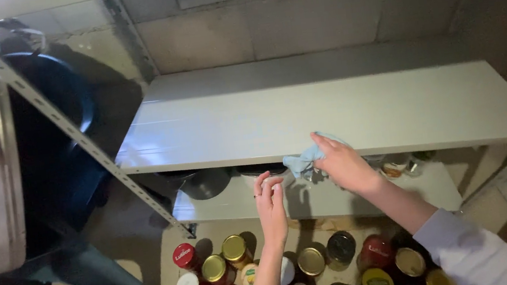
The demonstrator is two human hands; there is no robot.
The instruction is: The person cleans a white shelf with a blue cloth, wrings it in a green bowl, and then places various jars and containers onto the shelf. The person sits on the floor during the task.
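A grey metal shelf is seen from above, with a bare concrete wall at the far side. A light blue cloth is held in the right hand. The fingers are closed around the cloth, and it is pressed on the near edge of the shelf, a bit right of the middle. Part of the cloth hangs down over the edge.

The left hand is held up just below the shelf edge, to the left of the right hand. Its fingers are bent a little and nothing is held in it. A ring is worn on one finger.

A lower shelf is seen under the top one, and a dark round lid and some small jars are kept there.

Many jars and cans with gold, red and white lids are stood on the floor, near the person. A dark blue barrel is seen at the left, beside the slanted metal post of the rack.
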